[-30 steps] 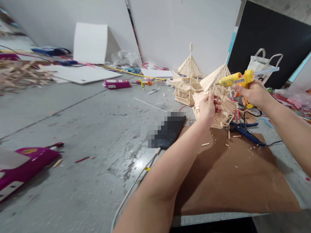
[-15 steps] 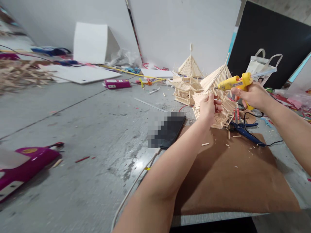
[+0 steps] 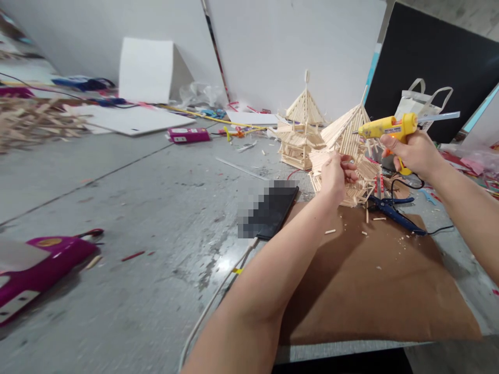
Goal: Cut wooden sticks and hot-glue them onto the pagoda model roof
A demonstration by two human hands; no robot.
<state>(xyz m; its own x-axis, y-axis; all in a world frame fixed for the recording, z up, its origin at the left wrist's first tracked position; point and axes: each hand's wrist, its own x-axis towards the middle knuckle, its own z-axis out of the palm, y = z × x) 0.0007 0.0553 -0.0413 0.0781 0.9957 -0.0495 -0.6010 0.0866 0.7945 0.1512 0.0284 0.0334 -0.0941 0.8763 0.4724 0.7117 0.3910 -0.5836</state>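
Observation:
My right hand (image 3: 409,150) is wrapped round a yellow glue gun (image 3: 385,128), its nozzle pointing left with a clear glue stick out the back. My left hand (image 3: 338,169) is at the near stick model (image 3: 351,132), fingers bent against its lower roof; whatever they pinch is too small to make out. This model has a steep roof of pale wooden sticks. Behind it on the left stands a second stick tower (image 3: 302,132) with a pointed roof. Blue pliers (image 3: 401,214) lie below my right hand.
A brown board (image 3: 374,291) with small stick scraps lies in front. Left of it are a black tablet (image 3: 275,210) and a white cable (image 3: 206,309). Purple power strips (image 3: 189,135) lie on the grey table (image 3: 136,208). A white bag (image 3: 421,104) stands behind.
My right hand has drawn the glue gun a little to the right and slightly up, so the nozzle is farther from my left hand. The left hand has barely moved.

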